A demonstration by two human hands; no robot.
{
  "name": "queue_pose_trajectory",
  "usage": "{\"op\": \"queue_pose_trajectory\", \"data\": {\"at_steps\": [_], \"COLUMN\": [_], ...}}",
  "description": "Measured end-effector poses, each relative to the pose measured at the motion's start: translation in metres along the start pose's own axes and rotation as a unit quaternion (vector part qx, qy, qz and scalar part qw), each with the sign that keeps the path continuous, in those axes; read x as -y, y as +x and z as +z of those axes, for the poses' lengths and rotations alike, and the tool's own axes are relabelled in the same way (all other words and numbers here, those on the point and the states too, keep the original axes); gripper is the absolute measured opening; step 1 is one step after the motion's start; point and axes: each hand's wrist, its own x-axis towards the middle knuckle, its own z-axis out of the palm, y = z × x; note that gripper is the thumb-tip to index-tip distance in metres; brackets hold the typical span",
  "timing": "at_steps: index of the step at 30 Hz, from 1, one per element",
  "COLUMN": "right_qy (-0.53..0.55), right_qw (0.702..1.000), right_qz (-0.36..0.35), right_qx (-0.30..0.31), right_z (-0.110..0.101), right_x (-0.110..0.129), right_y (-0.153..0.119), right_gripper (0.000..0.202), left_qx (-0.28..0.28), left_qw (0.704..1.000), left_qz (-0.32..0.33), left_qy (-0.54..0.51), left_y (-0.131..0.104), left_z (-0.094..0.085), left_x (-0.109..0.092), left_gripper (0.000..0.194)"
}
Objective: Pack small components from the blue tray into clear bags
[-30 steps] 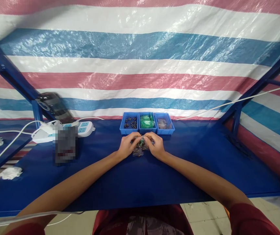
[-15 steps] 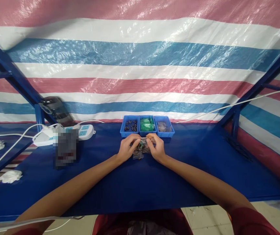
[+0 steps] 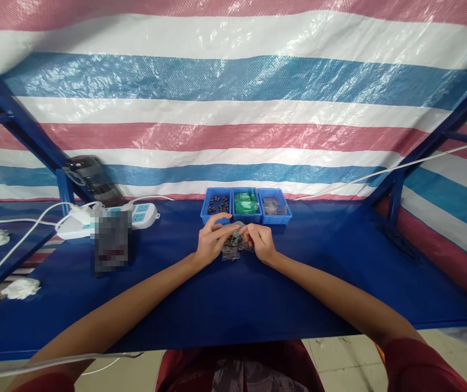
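Note:
My right hand (image 3: 263, 243) is closed in a pinch on the edge of a small clear plastic bag (image 3: 239, 226) with something greenish in it. Facing it, my left hand (image 3: 210, 242) has its fingers stretched and apart; one finger is raised, and others reach to the bag's left side. Whether they touch it, I cannot tell. Under both hands lies a pile of small filled clear bags (image 3: 231, 252). Just beyond are three blue bins: the left bin (image 3: 204, 219) has small dark parts, the middle bin (image 3: 246, 218) green packets, the right bin (image 3: 276, 220) clear bags.
On the left of the blue table (image 3: 233, 305) are a white power strip (image 3: 146, 216) with cables, a blurred-out dark object (image 3: 113, 242) and a crumpled white tissue (image 3: 21, 289). A dark bottle-like container (image 3: 94, 177) leans at the back. Striped sheeting hangs behind.
My left hand has loosened from its pinch and its fingers have spread, one lifting upward. My right hand stays at the bag. The view has tilted slightly.

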Motion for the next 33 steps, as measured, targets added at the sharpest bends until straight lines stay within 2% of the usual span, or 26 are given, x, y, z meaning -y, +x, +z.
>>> {"op": "queue_pose_trajectory", "data": {"at_steps": [4, 9, 13, 16, 18, 22, 27, 33], "right_qy": [-0.020, -0.017, -0.032, -0.043, -0.049, -0.051, -0.064, -0.081], "right_qw": [1.000, 1.000, 0.999, 0.999, 0.998, 0.998, 0.997, 0.995], "right_qz": [0.012, 0.005, -0.012, -0.017, -0.019, -0.014, -0.033, -0.052], "right_qx": [0.006, 0.004, -0.002, -0.011, -0.018, -0.025, -0.005, -0.002], "right_z": [-0.0017, -0.0006, 0.0002, 0.0002, 0.0003, 0.0011, 0.0014, 0.0008], "right_x": [0.0008, -0.0005, 0.0001, 0.0005, 0.0002, -0.0006, 0.0006, 0.0042], "right_y": [0.0007, 0.0010, 0.0007, 0.0005, 0.0004, 0.0004, 0.0013, 0.0026], "right_gripper": [0.034, 0.023, 0.019, 0.019, 0.019, 0.020, 0.017, 0.016], "left_qx": [0.008, -0.004, -0.027, -0.004, 0.014, 0.052, 0.029, 0.039], "left_qw": [1.000, 0.999, 0.995, 0.984, 0.979, 0.983, 0.991, 0.994], "left_qz": [-0.010, -0.025, -0.090, -0.144, -0.158, -0.147, -0.127, -0.102], "left_qy": [-0.017, -0.020, -0.038, -0.101, -0.125, -0.095, -0.032, -0.021], "left_y": [-0.0005, 0.0015, 0.0016, 0.0005, -0.0002, -0.0010, -0.0003, 0.0017], "left_z": [-0.0006, -0.0010, 0.0005, 0.0008, -0.0001, -0.0014, 0.0017, 0.0025], "left_x": [-0.0008, -0.0060, -0.0070, -0.0060, -0.0053, -0.0046, -0.0048, -0.0050], "left_gripper": [0.023, 0.020, 0.019, 0.028, 0.034, 0.034, 0.019, 0.017]}}
